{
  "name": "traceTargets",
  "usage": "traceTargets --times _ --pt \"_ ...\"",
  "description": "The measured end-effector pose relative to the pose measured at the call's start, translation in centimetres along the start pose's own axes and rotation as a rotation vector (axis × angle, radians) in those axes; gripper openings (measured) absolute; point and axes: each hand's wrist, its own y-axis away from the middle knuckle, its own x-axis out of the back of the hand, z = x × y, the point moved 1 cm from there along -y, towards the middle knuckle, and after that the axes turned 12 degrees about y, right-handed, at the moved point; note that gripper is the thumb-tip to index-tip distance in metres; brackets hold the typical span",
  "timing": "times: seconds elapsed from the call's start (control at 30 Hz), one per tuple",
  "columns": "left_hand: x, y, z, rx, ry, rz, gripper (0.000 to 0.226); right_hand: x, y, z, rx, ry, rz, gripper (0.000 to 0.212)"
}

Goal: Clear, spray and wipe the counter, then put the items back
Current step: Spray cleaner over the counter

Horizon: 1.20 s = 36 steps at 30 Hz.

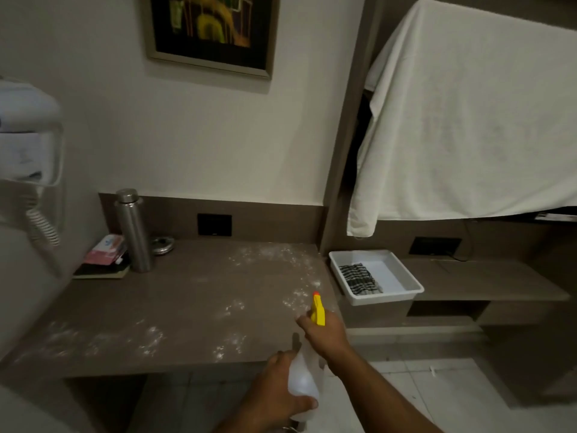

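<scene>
A brown counter (175, 307) carries patches of white powder or spray across its right and front parts. Both my hands hold a white spray bottle (304, 375) with a yellow trigger head (318, 310) over the counter's front right corner. My left hand (281, 389) cups the bottle's body from below. My right hand (327, 334) grips the neck under the trigger, nozzle pointing away toward the wall. At the counter's back left stand a steel flask (134, 232), a pink box (107, 250) on a dark book (103, 270), and a small metal dish (162, 245).
A white tray (409, 282) holding a black-and-white checked cloth (359, 278) sits on a lower shelf to the right. A white towel (468, 120) hangs above it. A wall hair dryer (28, 135) with coiled cord is at the left. Tiled floor lies below.
</scene>
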Motion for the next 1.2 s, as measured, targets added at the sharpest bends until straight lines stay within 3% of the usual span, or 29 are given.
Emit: traceTargets --times 0.07,0.2,0.33,0.5,0.67,0.83,0.93,1.07,1.13,1.2 --pt "-0.4 -1.2 0.6 0.0 -0.002 0.018 0.093 1.9 -0.7 1.1 0.005 0.001 0.025 0.044" --pt "-2.5 -5.1 2.7 -0.013 0.007 -0.023 0.083 6.9 -3.4 2.3 -0.033 0.37 0.052 0.051" --pt "-5.6 -10.2 6.4 -0.063 0.022 -0.095 0.054 12.6 -9.2 4.4 -0.055 0.403 0.131 0.049" --pt "-10.4 -20.2 10.9 -0.086 -0.024 -0.13 0.058 19.0 -19.1 8.2 -0.002 0.335 0.227 0.055" --pt "-13.9 -32.1 14.1 0.096 0.075 -0.065 0.033 21.9 -30.7 12.8 0.093 0.267 0.21 0.043" --pt "-15.3 -42.3 14.1 0.372 0.187 0.058 0.035 22.4 -41.1 17.0 0.071 0.275 0.104 0.029" --pt "-15.6 -46.1 13.1 0.493 0.261 0.11 0.009 21.4 -45.3 19.6 0.058 0.286 0.056 0.03" --pt "-16.5 -49.1 11.3 0.674 0.323 0.162 0.034 20.0 -47.8 22.1 0.043 0.265 0.038 0.031" --pt "-17.0 -50.0 10.5 0.726 0.389 0.204 0.037 19.8 -47.6 22.5 0.007 0.165 0.11 0.044" --pt "-17.3 -50.5 10.1 0.784 0.434 0.231 0.037 19.6 -46.0 23.1 -0.142 0.046 0.224 0.062"
